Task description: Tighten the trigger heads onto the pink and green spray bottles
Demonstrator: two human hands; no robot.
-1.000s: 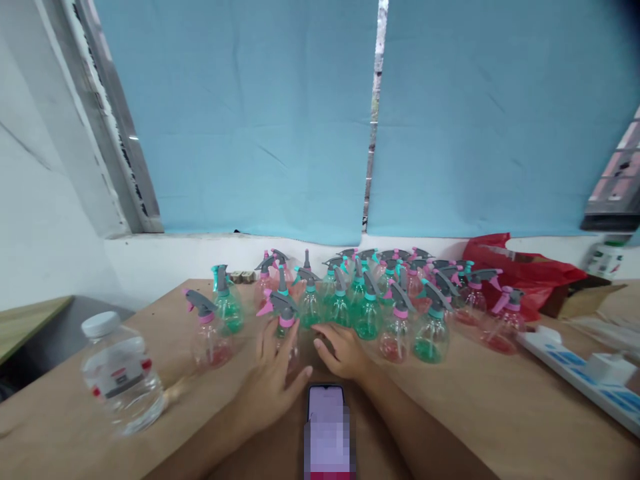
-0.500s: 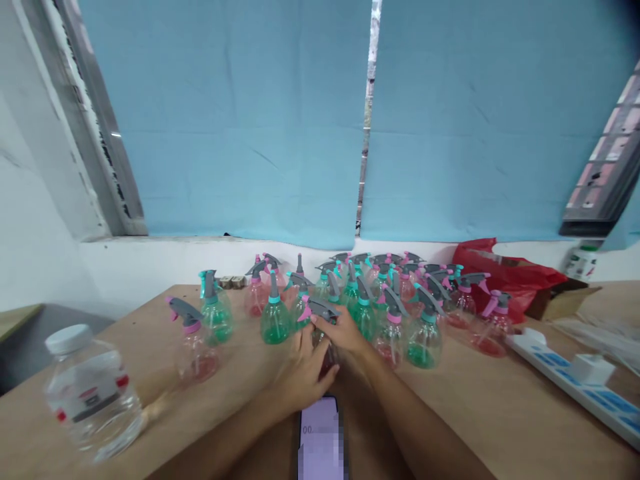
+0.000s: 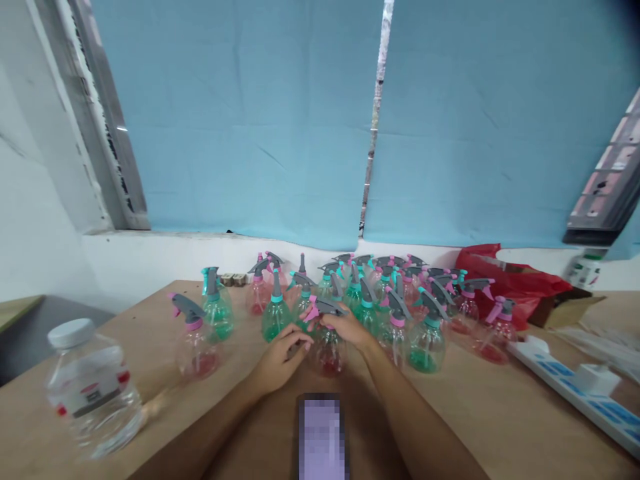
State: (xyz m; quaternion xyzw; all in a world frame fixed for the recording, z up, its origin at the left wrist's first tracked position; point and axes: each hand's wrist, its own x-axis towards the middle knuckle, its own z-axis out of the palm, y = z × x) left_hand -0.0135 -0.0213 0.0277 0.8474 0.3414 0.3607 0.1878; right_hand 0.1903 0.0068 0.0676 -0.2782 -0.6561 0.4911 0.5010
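A spray bottle with a pink collar and grey trigger head [image 3: 329,357] stands upright on the table in front of me, reddish at its base. My right hand [image 3: 349,328] is closed around its neck, just under the head. Left of the bottle is my left hand [image 3: 281,357], holding nothing, its fingers loosely bent and apart from the thumb. Its fingertips come close to the bottle; whether they touch, I cannot tell. Nearest me lies a phone [image 3: 321,437] with a blurred-out screen. A green spray bottle [image 3: 275,320] stands behind my left hand.
Several green and pink spray bottles crowd the back, among them a green one [image 3: 426,343] on the right. Alone at left are a pink spray bottle [image 3: 197,350] and a water bottle [image 3: 95,393]. A power strip [image 3: 575,387] and red bag [image 3: 515,273] lie right.
My left hand has come off the spray bottle and moved left, uncovering its body. My right hand keeps its grip at the neck. The camera view has shifted slightly.
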